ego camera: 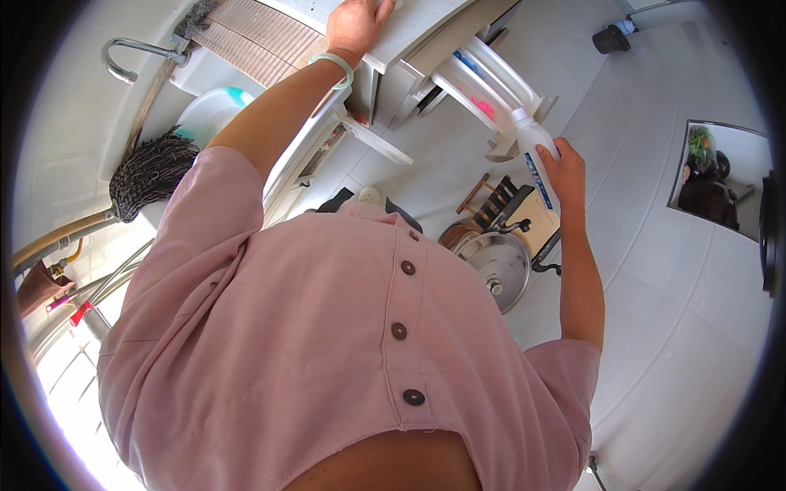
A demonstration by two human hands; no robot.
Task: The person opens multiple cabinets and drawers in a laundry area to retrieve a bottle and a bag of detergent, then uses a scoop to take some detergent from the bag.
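Note:
My right hand (565,172) grips a white plastic bottle (533,135) with a blue-printed label. The bottle is tilted, its capped or narrow end pointing up and left toward a pulled-out drawer (516,144). Inside the drawer are white compartments, with something pink (482,109) and something blue (470,63) in them. My left hand (357,26) is over the corner of a pale countertop (424,24), a light green bangle (338,64) on its wrist. The top edge of the picture cuts off its fingers, and a small whitish thing beside them is too cropped to identify.
On the left are a curved faucet (120,58), a ribbed brown board (264,40), a basin (212,110) and a dark string mop (153,175). A steel pot lid (500,270) and a light-coloured board (533,221) stand low by the right wall. An open cabinet door (377,142) juts out below the counter.

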